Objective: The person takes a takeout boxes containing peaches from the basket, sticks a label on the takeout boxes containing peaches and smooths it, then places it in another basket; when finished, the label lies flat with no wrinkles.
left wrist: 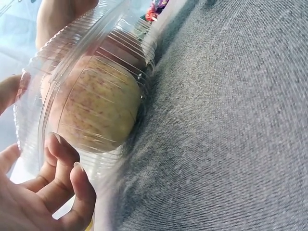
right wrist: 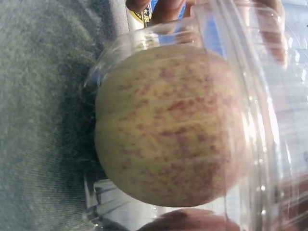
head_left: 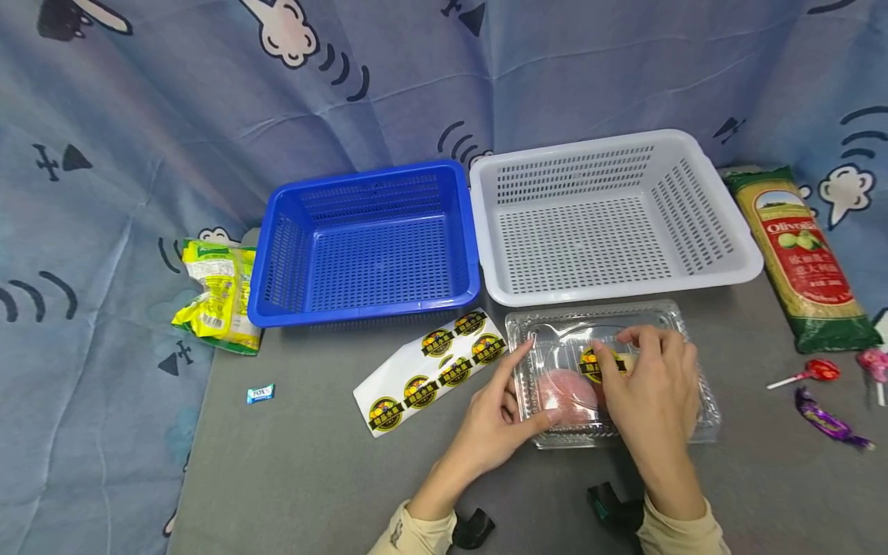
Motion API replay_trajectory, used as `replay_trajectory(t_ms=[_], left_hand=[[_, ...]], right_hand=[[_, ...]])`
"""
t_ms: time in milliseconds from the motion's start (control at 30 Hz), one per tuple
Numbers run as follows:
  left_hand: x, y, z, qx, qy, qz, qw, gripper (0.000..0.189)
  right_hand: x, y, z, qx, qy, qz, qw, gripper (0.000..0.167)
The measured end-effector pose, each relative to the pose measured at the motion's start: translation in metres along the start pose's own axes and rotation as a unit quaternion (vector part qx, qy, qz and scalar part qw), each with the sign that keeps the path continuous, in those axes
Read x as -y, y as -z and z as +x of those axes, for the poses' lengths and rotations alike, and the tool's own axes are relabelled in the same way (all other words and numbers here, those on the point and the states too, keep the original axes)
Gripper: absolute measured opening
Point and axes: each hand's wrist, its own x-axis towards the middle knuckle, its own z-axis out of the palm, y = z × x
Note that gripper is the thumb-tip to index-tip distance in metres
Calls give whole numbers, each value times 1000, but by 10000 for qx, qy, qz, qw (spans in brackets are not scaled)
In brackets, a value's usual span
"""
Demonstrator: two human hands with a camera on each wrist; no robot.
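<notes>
Head view: I logged one fruit box before the white basket; left hand, loosely spread, apparently steadied its edge; right hand, half-bent, grasping nothing, seemingly smoothed the sticker.

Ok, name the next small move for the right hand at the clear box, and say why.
I'd probably have the right hand press the round sticker flat: its thumb is at the sticker on the clear box's lid, and the left hand touches the lid's left side.
</notes>
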Motion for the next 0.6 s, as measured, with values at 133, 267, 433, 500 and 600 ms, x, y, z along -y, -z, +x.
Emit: replay_trajectory(t_ms=[133, 267, 433, 500, 600], left_hand=[[-1, 0, 0, -15, 32, 35, 10000, 94], [-2, 1, 0, -28, 19, 9, 10000, 93], [-1, 0, -1, -41, 31, -36, 10000, 93], [0, 0, -1, -52, 29, -49, 10000, 94], [0, -1, -1, -65, 9, -96, 9999, 94]], right_hand=[[0, -1, 0, 34, -108, 48, 9999, 28], [0, -1, 0, 35, -141, 132, 9998, 23], [0, 2, 0, 16, -66, 296, 9995, 15], [-2, 4, -1, 40, 7, 386, 9992, 13], [-4, 8, -2, 141, 211, 572, 9980, 14]])
